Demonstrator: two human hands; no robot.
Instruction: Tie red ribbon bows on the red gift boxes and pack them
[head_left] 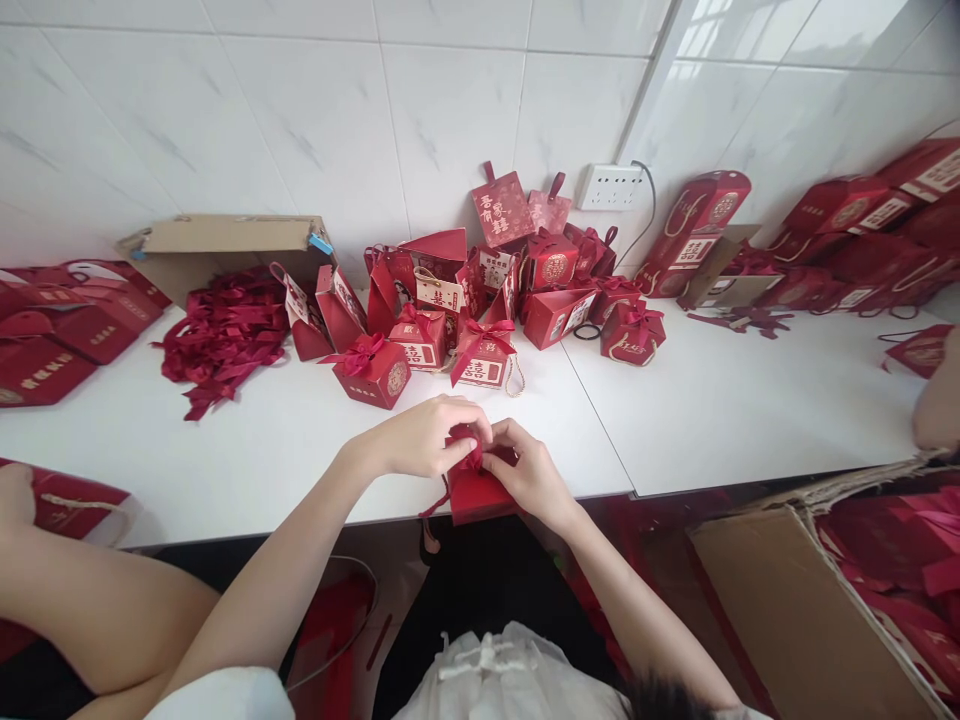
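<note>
Left hand (431, 437) and right hand (529, 475) both have fingers pinching ribbon (472, 458) atop a red box (478, 498) at the desk (690, 410) edge, lower centre; tying looks unfinished, several bowed boxes (373, 380) mid-frame look done, loose ribbon pile (225, 335) left looks unused.

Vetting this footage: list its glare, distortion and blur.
Head view: glare whitens the wall tiles at upper right; wide-angle distortion splays their seams; ribbons at lower right look soft; left hand and right hand show no obvious motion blur.
</note>
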